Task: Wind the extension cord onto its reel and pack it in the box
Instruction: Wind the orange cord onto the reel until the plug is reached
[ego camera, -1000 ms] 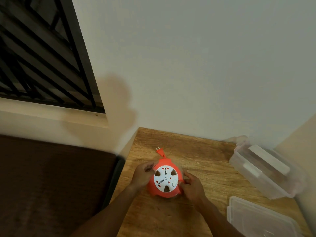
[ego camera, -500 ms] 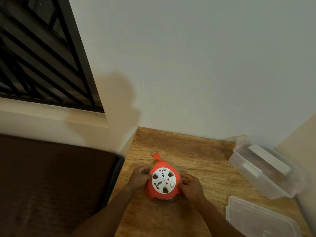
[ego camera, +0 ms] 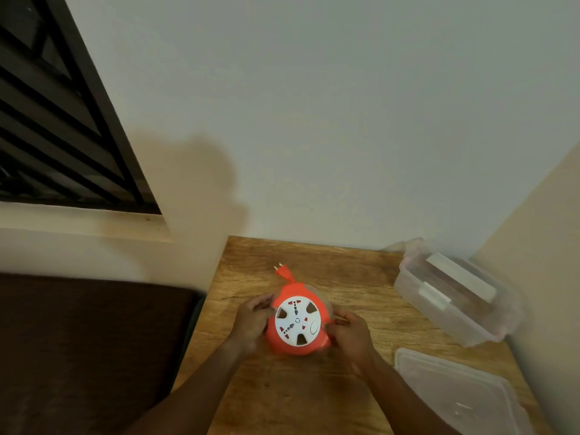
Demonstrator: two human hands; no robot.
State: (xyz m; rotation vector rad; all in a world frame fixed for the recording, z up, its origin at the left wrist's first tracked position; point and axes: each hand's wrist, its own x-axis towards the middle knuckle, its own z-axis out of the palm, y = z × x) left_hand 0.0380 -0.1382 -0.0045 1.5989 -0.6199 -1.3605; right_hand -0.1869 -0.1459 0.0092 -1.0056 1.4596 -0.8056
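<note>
You hold the orange reel [ego camera: 298,321] between both hands on the wooden table [ego camera: 354,277], close to its left edge. Your left hand [ego camera: 252,323] grips the left side of the reel with curled fingers, and your right hand [ego camera: 351,335] grips the right side in the same way. The white socket face [ego camera: 297,320] looks up at you. The plug [ego camera: 282,272] sticks out at the far side of the reel, and only a short piece of cord is visible there, so the winding seems almost finished.

To do this step well, keep one hand steady on the orange body and turn the white face with the other hand, slowly, until the plug comes to rest against the body. Do not pull the plug by force, because it could jam at the opening.

The clear box [ego camera: 455,296] stands at the right, near the wall corner, tilted toward you. Something pale lies inside it; I cannot tell what it is, and it may take the space that the reel needs. The lid [ego camera: 455,394] lies flat in front of the box, apart from it. Between the reel and the box, nothing stands on the table. A dark surface [ego camera: 94,346] is at the left of the table.
</note>
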